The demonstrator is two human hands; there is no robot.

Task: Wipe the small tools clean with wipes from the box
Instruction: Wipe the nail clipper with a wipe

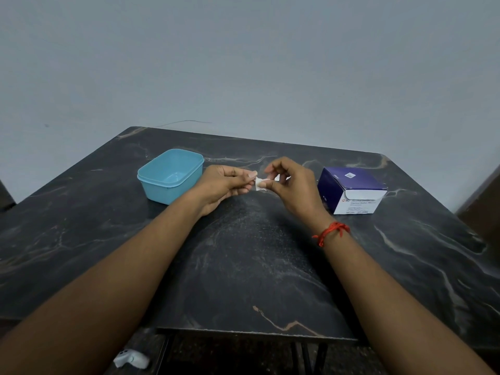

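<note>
Head view: left hand (224, 185) and right hand (292, 190) pinch one wipe (260, 183), direction unclear; one box (351, 190) at three o'clock.

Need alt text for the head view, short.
The left hand and right hand pinch a small white wipe between them above a dark marbled table. An open blue container sits to their left, a purple-and-white box to their right.

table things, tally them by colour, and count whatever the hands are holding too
blue: 1, the tub
purple and white: 1, the wipe box
white: 1, the small piece pinched between left hand and right hand
total: 3
</note>
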